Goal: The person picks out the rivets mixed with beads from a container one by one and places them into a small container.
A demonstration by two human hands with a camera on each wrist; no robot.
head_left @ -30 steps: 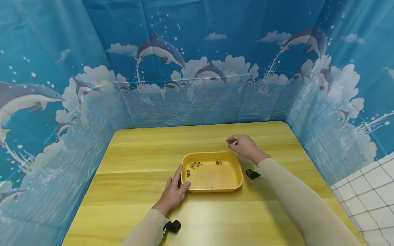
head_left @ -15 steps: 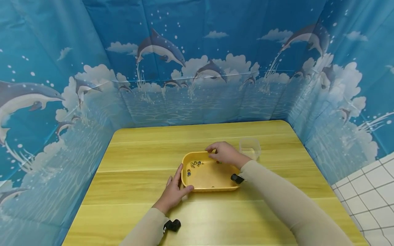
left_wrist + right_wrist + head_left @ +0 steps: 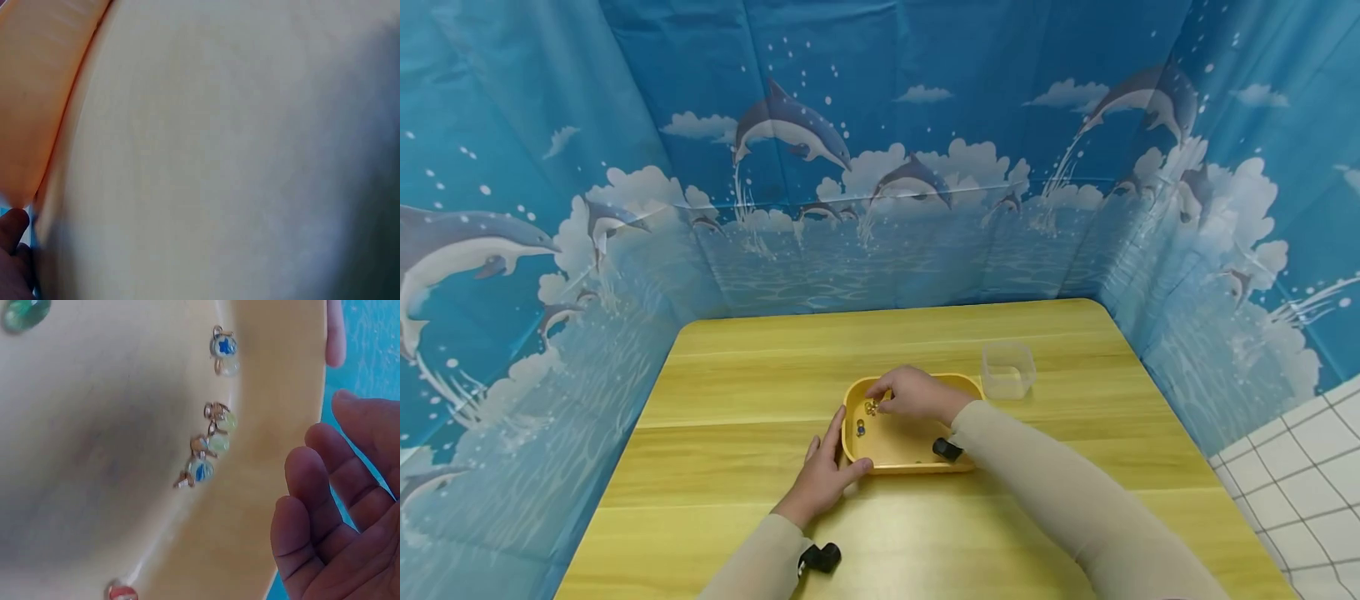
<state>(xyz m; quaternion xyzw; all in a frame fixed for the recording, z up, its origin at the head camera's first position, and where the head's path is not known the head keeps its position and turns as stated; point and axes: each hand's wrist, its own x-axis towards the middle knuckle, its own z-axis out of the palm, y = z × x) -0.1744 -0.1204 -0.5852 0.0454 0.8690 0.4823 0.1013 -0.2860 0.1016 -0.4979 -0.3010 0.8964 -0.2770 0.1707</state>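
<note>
A yellow tray (image 3: 895,446) holds several small glass beads (image 3: 201,469) with gold-coloured metal fittings, clustered near its far left corner. My left hand (image 3: 822,479) rests along the tray's left side, its thumb on the near rim and its fingers extended. Over the cluster hovers my right hand (image 3: 917,393); in the right wrist view its loosely bent fingers (image 3: 306,478) are apart, with nothing seen between them. Two more beads (image 3: 861,427) lie by the left wall. A green bead (image 3: 26,312) and a red-and-white bead (image 3: 124,592) also show in the right wrist view.
Behind the tray's far right corner stands a clear plastic box (image 3: 1009,371). All of this is on a yellow wood-grain table (image 3: 737,400). Blue dolphin-print curtains (image 3: 880,242) surround its back and sides.
My right hand has moved left, from beyond the tray's far right corner to above the bead cluster. The clear box, hidden at first, has come into view. My left hand has stayed in place.
</note>
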